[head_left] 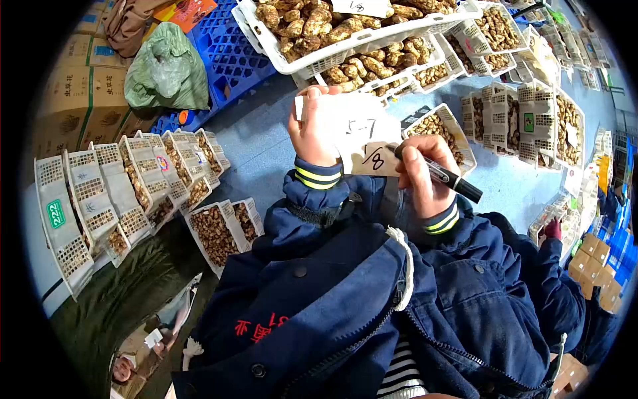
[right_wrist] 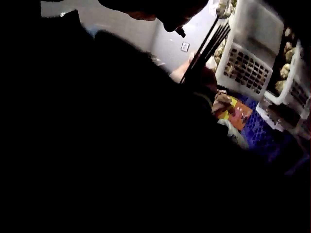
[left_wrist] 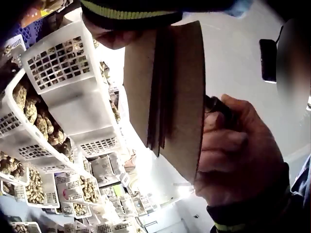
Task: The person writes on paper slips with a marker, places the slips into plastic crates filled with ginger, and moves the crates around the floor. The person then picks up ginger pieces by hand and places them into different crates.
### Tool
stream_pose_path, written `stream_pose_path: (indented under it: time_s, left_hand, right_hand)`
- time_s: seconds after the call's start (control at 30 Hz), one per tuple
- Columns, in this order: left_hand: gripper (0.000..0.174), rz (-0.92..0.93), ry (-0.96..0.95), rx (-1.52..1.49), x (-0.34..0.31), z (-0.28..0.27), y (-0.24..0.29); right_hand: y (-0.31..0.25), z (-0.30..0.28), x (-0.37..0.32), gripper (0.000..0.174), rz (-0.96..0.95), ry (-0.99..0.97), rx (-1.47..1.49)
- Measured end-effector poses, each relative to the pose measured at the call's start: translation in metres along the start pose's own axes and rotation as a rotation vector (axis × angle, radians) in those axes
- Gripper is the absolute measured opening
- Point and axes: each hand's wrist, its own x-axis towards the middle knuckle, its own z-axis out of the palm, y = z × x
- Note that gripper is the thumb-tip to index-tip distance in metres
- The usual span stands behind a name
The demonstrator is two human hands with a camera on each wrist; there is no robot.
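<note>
**lurker:** What's the big blob at the bottom of your head feed?

**me:** That's the wearer's dark blue jacket (head_left: 372, 306), it's the closest thing to the lens. Both sleeves go up from it to the hands, which are raised in front of the chest.

**lurker:** And the hands are doing what?

**me:** The left hand (head_left: 312, 130) has its fingers and thumb curled round a small stack of cards (head_left: 362, 130) and holds them upright. The front ones are white with "5-7" and "/8" written on them. On my left wrist feed I only get their brown backs (left_wrist: 167, 87), fanned slightly apart. The right hand (head_left: 422, 176) is closed round a black marker (head_left: 442, 174). Its tip sits at the edge of the lowest card, right beside the "/8". I can't tell if it's actually touching.

**lurker:** Anything from the right wrist cam?

**me:** It's mostly black. I just get the cards edge-on (right_wrist: 206, 48) and a bit of basket.

**lurker:** What about the surroundings?

**me:** White plastic baskets (head_left: 372, 36) of mushrooms are stacked beyond the hands, and there's another row of them (head_left: 119, 193) leaning along the left on the pale blue floor (head_left: 259, 146). A blue pallet (head_left: 229, 53), a green bag (head_left: 166, 66) and cardboard boxes (head_left: 73, 100) are up top left. A second person (head_left: 551, 279) in the same kind of blue jacket is crouched on the right.
</note>
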Motion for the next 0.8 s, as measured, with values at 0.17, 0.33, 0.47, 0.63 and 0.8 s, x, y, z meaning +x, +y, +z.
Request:
stream_pose_path:
  time_s: [0.17, 0.33, 0.47, 0.63, 0.8]
  left_hand:
    - [0.019, -0.019, 0.013, -0.078, 0.002, -0.006, -0.002]
    - [0.024, 0.097, -0.030, 0.183, 0.005, -0.022, -0.017]
    - [0.026, -0.158, 0.143, -0.063, 0.001, -0.020, -0.013]
    - [0.020, -0.103, 0.231, -0.054, 0.002, -0.047, -0.026]
    - [0.023, -0.043, 0.305, -0.135, 0.005, -0.069, -0.019]
  right_hand:
    - [0.009, -0.031, 0.025, 0.027, -0.665, -0.155, -0.729]
    - [0.023, -0.025, 0.020, 0.043, -0.667, -0.206, -0.826]
    - [0.025, -0.030, 0.021, 0.039, -0.596, -0.211, -0.719]
    - [0.053, -0.052, 0.049, 0.035, -0.410, -0.173, -0.539]
    - [0.085, -0.044, 0.096, 0.033, -0.444, 0.049, -0.734]
